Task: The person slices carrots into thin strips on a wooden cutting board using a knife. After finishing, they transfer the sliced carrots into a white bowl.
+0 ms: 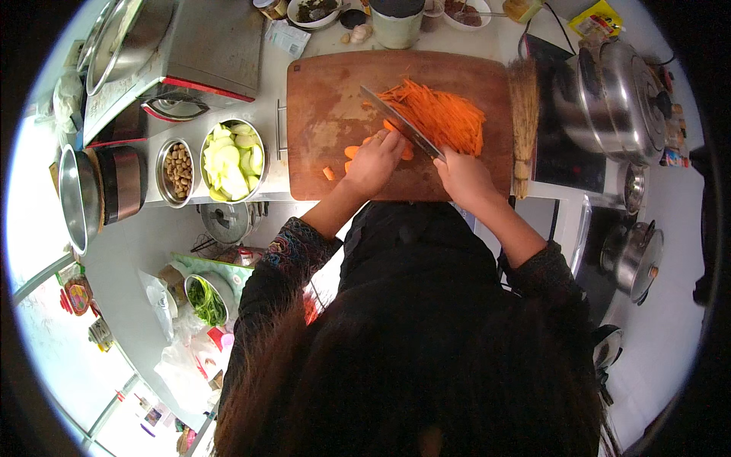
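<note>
A wooden cutting board (331,74) lies before me on the counter. My right hand (464,174) is closed around the handle of a kitchen knife (402,124), whose blade slants up and to the left across the board. Right of the blade lies a heap of shredded carrot (442,117). My left hand (375,160) rests on carrot slices (406,151) just left of the blade, its fingertips bent down on them. More orange slices show beside and partly under that hand. A small carrot piece (328,173) lies apart, near the board's lower left.
Left of the board stand a steel bowl of pale green slices (233,163) and a bowl of small brown pieces (178,171). A straw brush (522,120) lies along the right edge, beside a large steel pot (614,103). Bowls and a container (398,28) stand behind.
</note>
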{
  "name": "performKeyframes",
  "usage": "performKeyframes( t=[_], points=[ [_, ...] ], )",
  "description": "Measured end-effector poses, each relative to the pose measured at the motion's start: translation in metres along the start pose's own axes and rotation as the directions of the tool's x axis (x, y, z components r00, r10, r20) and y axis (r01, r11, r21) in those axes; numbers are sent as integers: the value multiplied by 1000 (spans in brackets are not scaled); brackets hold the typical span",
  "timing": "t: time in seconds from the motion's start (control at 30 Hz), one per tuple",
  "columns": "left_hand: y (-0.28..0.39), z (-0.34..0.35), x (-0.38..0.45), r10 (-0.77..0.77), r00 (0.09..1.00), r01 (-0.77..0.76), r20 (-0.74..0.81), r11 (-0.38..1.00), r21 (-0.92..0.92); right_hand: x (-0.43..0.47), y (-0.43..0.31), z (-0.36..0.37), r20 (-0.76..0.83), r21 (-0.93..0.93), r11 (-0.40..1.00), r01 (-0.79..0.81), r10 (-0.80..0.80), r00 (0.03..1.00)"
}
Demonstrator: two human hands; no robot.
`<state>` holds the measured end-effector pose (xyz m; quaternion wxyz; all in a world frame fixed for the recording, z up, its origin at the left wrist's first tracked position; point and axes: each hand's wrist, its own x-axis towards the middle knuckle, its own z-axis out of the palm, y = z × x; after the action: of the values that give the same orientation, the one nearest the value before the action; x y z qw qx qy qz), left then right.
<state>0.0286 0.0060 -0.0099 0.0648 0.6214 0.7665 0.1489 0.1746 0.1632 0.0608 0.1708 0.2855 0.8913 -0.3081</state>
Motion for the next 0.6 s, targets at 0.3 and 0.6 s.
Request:
performKeyframes(
  t=[0.3, 0.6],
  points=[
    [5, -1, -1, -38, 999, 37, -38, 999, -16, 11, -11, 9, 14, -46, 999, -12, 13, 1000],
    [-4, 11, -10, -193, 973, 175, -124, 974, -145, 20, 0, 16, -38, 55, 998, -11, 13, 999]
  ],
)
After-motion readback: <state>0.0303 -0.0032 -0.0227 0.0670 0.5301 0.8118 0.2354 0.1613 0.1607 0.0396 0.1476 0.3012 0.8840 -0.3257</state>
